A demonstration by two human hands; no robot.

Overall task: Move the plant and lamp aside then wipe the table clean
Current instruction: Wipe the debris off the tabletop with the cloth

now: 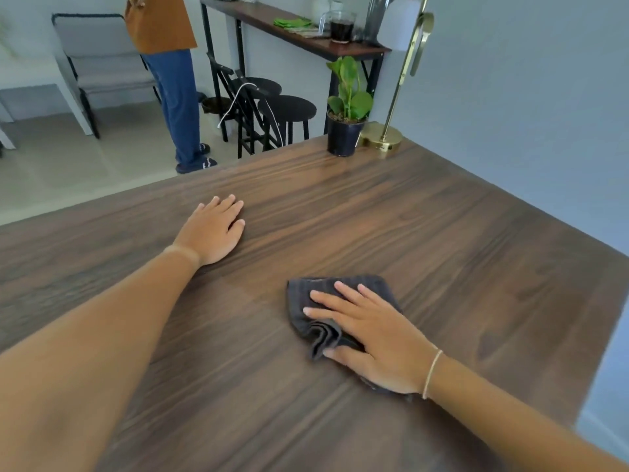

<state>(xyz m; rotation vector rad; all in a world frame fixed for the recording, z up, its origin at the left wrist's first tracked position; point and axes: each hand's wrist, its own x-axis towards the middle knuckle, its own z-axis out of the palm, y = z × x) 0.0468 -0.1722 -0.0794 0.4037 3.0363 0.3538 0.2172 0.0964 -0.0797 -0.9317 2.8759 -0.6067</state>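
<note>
A dark wooden table [425,226] fills the view. My right hand [371,332] lies flat on a crumpled dark grey cloth [318,316], pressing it onto the table, with the thumb against its bunched near edge. My left hand [212,229] rests palm down on the bare wood to the left and farther away, fingers together, holding nothing. At the table's far corner stands a green leafy plant [347,107] in a black pot. A brass lamp [391,124] with a round base stands right beside it, against the wall.
A grey-blue wall [527,97] runs along the table's right side. Beyond the far edge stand two black stools [286,107], a narrow console table [306,32] with a glass jug, and a person in blue trousers [180,97]. A grey chair stands at the far left.
</note>
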